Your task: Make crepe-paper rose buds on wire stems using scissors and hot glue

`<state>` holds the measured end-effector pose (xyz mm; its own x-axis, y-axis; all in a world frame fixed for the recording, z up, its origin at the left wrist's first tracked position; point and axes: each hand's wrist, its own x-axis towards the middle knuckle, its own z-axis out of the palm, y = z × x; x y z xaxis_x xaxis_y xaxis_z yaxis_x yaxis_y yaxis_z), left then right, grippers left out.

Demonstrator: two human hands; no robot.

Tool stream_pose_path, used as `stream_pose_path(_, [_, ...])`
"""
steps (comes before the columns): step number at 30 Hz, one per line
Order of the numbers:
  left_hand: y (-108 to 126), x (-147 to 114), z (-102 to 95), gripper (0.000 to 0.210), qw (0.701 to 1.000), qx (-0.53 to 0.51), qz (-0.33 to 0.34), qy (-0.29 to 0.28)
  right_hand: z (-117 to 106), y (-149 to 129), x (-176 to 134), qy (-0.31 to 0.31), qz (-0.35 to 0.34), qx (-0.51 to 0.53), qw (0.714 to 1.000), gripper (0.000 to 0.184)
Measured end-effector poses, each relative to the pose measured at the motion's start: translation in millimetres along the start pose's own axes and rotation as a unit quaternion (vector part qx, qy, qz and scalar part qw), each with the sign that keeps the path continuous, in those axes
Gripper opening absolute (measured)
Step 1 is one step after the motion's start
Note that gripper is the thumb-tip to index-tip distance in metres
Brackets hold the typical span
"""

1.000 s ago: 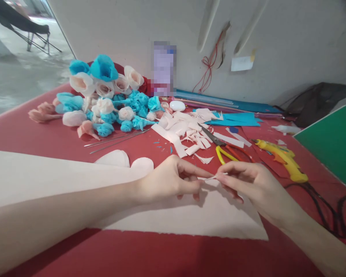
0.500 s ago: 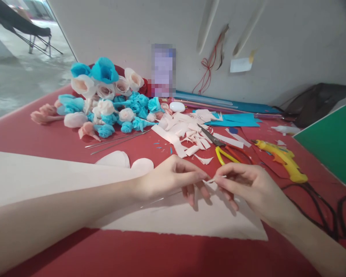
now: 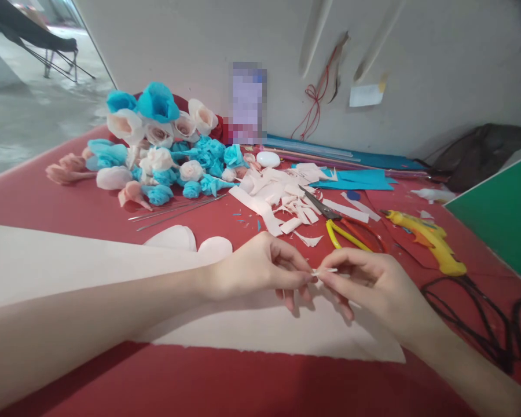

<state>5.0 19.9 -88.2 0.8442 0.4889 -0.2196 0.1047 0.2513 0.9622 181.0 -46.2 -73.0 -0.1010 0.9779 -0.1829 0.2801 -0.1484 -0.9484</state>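
Observation:
My left hand (image 3: 267,269) and my right hand (image 3: 364,278) meet above a large pale paper sheet (image 3: 260,327). Thumb and fingertips of both are pinched together on a thin, whitish strip-like piece (image 3: 331,270), whose end pokes out past my right fingertips. The fingers cover most of it, and I cannot tell whether a wire runs inside. Just beyond the hands lie scissors (image 3: 325,209) with yellow and red handles. Two pale rounded paper petals, one a stack (image 3: 173,238) and one single (image 3: 215,246), rest behind my left wrist.
Blue, white and pink paper flowers (image 3: 156,162) crowd the back left, with thin metal wires (image 3: 178,211) in front. Pale paper scraps (image 3: 282,197) are heaped mid-table. A yellow glue gun (image 3: 429,240) with its black cable (image 3: 473,324) lies right, near a green board (image 3: 503,214).
My fingertips have drawn slightly closer together on the thin strip. Its protruding end lies a little straighter. The view has shifted slightly; the things on the table stay put.

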Motion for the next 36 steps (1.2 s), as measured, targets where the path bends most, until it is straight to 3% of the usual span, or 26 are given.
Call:
stream_pose_path(16, [2.5,1.8,1.7,0.008,1.000,0.015,-0.011,0.020,-0.2,0.9,0.2,-0.001,0.015,0.000,1.000,0.016])
stream_pose_path(25, [2.9,-0.7,1.9,0.016,1.000,0.016,0.006,0.004,0.0,-2.1,-0.9,0.005,0.046,-0.007,0.999,0.019])
stream_pose_path(36, [4.3,0.2,1.9,0.011,1.000,0.011,0.002,0.014,0.8,0.5,-1.2,0.004,0.035,0.010,0.999,0.018])
